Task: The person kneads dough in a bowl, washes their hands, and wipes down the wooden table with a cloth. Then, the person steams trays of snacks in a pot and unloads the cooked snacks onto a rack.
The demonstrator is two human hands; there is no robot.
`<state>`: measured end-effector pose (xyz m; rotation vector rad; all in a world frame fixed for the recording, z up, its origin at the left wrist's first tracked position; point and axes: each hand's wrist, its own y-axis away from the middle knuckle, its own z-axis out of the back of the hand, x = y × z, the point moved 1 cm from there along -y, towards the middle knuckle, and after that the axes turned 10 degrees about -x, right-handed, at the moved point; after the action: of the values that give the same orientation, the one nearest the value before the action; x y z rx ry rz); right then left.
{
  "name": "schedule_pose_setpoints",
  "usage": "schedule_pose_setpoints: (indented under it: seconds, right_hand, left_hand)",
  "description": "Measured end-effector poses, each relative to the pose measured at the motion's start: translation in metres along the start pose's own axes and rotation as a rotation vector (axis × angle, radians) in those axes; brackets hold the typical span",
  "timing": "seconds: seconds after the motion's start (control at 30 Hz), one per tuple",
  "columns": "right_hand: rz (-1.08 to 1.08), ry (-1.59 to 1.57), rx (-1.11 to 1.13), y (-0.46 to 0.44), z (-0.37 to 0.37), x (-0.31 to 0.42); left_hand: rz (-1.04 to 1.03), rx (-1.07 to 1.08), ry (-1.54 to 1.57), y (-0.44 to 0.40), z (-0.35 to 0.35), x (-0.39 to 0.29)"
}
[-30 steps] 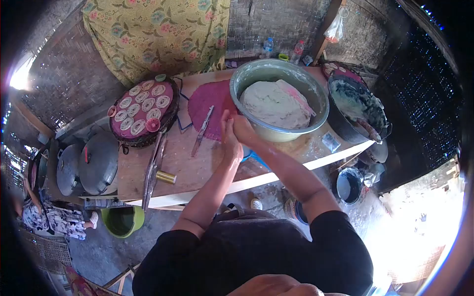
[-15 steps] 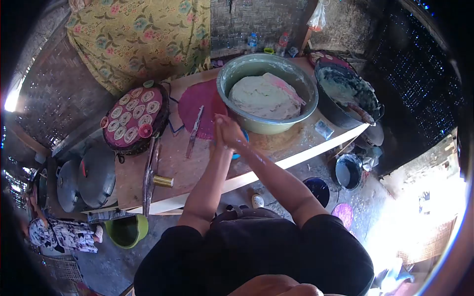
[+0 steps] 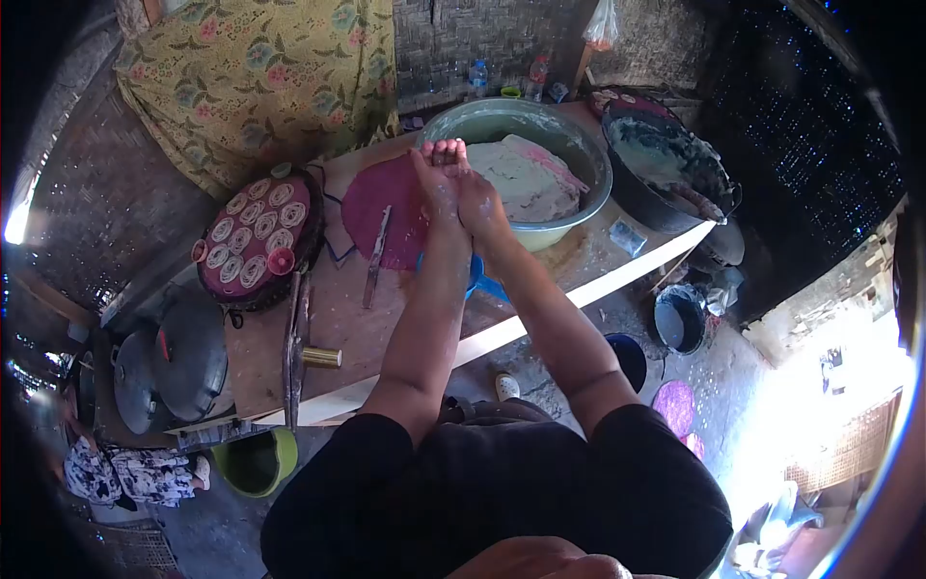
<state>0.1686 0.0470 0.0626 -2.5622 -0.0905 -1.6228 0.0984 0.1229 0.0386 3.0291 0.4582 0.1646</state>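
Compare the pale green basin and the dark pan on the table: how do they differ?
The pale green basin is light-coloured; the dark pan is blackish.
The basin holds a big pale dough mound; the pan shows smeared residue and a stick-like tool.
Both are round and open-topped.

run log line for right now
left hand: touching right hand | objects held: none visible | round pale-green bowl: holds whitish dough
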Motion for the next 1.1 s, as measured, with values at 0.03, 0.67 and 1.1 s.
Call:
schedule_pose_setpoints:
  seconds: [0.03, 0.67, 1.1]
  right_hand:
    - [0.009, -0.002, 0.0, 0.007, -0.003, 0.002]
    - [0.265, 1.358, 0.729, -0.051, 0.079, -0.237]
    - [0.293, 1.385, 0.212, 0.014, -0.007, -0.09]
  left_hand:
    - [-0.039, 0.055, -0.065, -0.002, -0.006, 0.002]
    - [-0.233, -0.381, -0.537, 0.029, 0.077, -0.068]
    - [-0.402, -0.453, -0.58, 0.003, 0.112, -0.053]
